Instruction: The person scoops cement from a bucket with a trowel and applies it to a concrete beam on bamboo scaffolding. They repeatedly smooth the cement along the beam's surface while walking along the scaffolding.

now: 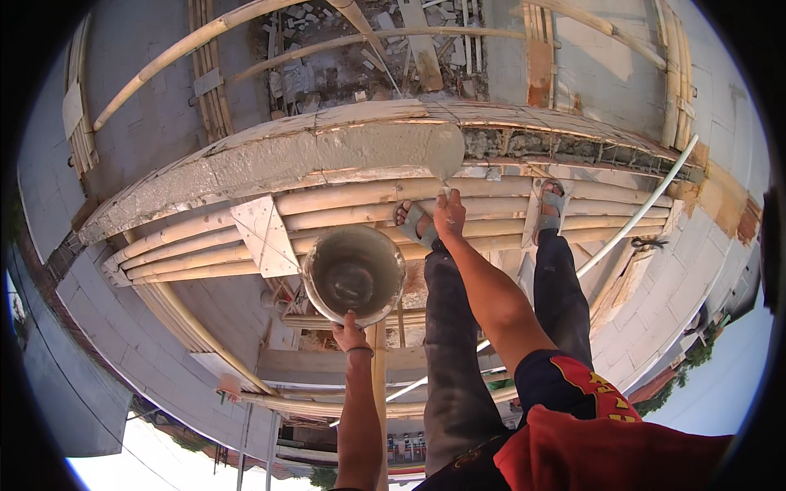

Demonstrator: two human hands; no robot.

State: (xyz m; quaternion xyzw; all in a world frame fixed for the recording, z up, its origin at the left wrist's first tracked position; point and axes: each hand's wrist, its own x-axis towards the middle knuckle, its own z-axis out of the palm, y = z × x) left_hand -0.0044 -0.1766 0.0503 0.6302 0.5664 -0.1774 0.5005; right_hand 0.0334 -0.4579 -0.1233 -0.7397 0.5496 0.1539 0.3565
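Observation:
My left hand (350,334) is closed on the near rim of a round bucket (313,282). The bucket tilts so that its inside shows, with grey residue on the wall and a little wet mix at the bottom. My right hand (449,214) grips the handle of a trowel (444,153), whose blade is coated in wet grey concrete. That blade rests at the right end of a smooth strip of wet concrete (286,153) inside a long board form (352,114). Right of the blade, the form shows a rough, darker trough (557,149) with what looks like steel bars.
My sandalled feet stand on bundled bamboo poles (344,217) alongside the form. A flat board (264,236) lies across the poles. A pale pole (647,204) slants at right. Far below the form, rubble (327,65) and planks (421,49) lie between block walls (155,90).

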